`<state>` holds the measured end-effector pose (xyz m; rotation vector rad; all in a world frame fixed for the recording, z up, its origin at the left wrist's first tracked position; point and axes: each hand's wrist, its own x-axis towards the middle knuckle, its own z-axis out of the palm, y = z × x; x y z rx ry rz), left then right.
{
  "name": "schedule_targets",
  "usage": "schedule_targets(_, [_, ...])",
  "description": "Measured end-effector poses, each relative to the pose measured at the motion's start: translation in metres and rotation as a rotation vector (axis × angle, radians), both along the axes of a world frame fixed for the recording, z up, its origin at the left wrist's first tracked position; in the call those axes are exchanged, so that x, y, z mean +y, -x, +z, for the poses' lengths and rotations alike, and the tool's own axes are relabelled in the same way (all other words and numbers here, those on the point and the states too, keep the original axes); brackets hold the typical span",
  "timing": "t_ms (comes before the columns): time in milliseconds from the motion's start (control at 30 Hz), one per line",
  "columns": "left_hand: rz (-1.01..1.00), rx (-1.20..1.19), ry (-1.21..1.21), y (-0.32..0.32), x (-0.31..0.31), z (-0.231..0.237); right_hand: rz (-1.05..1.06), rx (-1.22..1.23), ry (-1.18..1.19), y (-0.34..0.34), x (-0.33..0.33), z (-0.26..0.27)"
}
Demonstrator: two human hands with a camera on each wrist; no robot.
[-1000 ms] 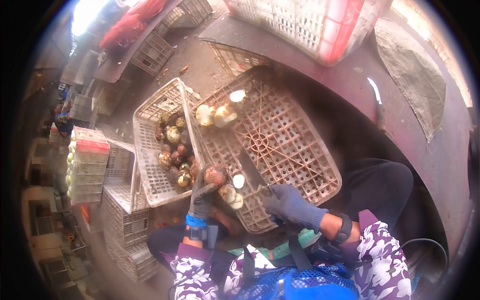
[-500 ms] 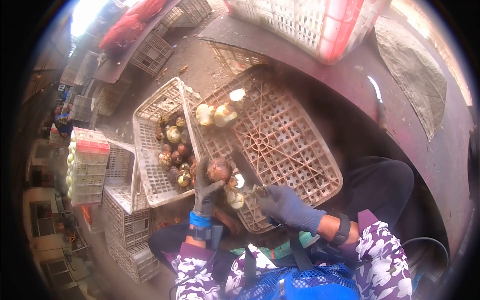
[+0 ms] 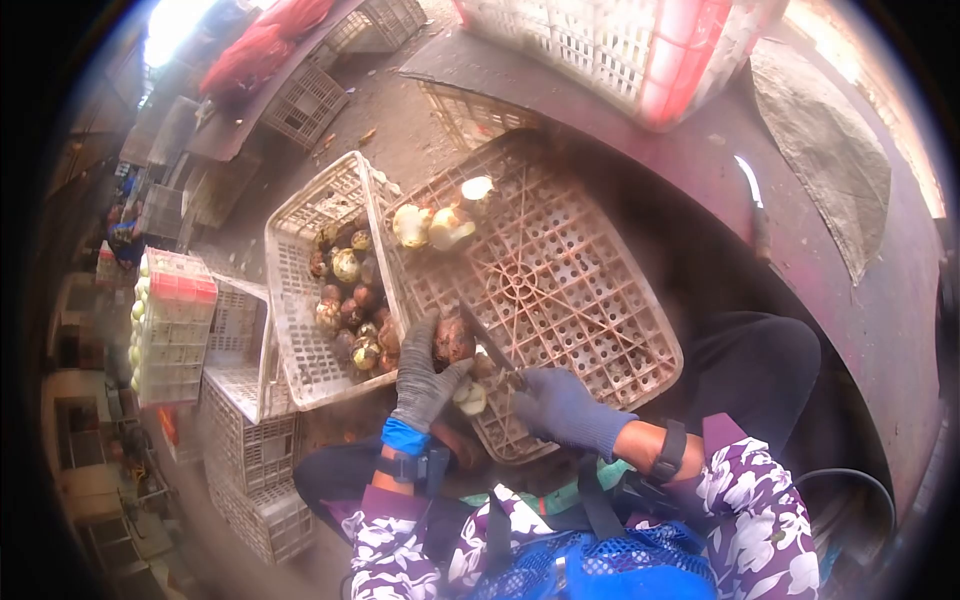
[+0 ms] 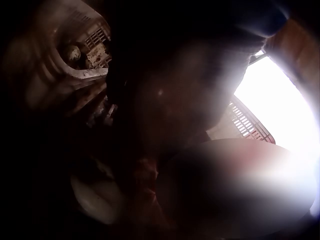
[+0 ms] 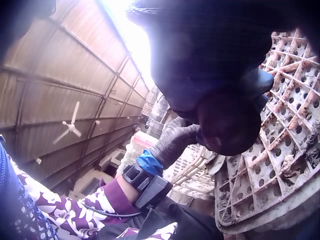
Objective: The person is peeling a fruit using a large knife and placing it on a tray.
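Observation:
In the head view my gloved left hand (image 3: 428,385) grips a reddish-brown, round bulb-like vegetable (image 3: 455,340) over the near left edge of an upturned plastic crate (image 3: 590,300). My right hand (image 3: 570,405), in a blue-grey glove, holds a knife (image 3: 492,338) by its handle. The dark blade points up and left, right alongside the vegetable. Pale trimmed pieces (image 3: 470,400) lie just below it. Three more whitish trimmed vegetables (image 3: 450,230) sit at the crate's far left. The left wrist view is mostly dark and blurred; the right wrist view shows the left glove (image 5: 175,142).
Left of the work crate, a tilted crate (image 3: 290,340) holds several untrimmed brown vegetables. Stacked crates (image 3: 250,450) stand further left. On the dark table (image 3: 690,190) to the right lie a second knife (image 3: 752,190) and a grey cloth (image 3: 820,150); a large white-and-red crate (image 3: 600,50) stands there too.
My left hand has moved slightly right and turned the vegetable towards the knife. The blade has shifted left, from beside the pale pieces to the vegetable's right side.

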<state>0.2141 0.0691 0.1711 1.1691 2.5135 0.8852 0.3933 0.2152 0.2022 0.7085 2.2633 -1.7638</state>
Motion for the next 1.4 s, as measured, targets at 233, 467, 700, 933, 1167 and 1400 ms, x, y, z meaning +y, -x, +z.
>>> schedule_targets(233, [-0.014, 0.014, 0.102, -0.004, 0.002, 0.008, 0.086, -0.005, -0.044, -0.001, 0.002, 0.007])
schedule_targets(467, [0.052, -0.27, -0.208, 0.001, 0.002, -0.007, -0.058, 0.105, 0.069, 0.0, 0.004, 0.009])
schedule_targets(700, [0.175, -0.248, -0.154, 0.001, -0.003, -0.001, -0.039, 0.116, 0.015, 0.001, 0.01, 0.009])
schedule_targets(933, [0.116, -0.13, -0.138, 0.0, 0.001, -0.01, 0.048, 0.148, -0.146, 0.007, 0.009, 0.026])
schedule_targets(1167, [0.048, 0.008, -0.11, -0.002, 0.006, -0.01, 0.091, 0.145, -0.192, 0.004, 0.01, 0.016])
schedule_targets(1400, [0.065, -0.018, -0.12, -0.002, 0.004, -0.016, -0.065, 0.247, -0.145, 0.01, 0.012, 0.026])
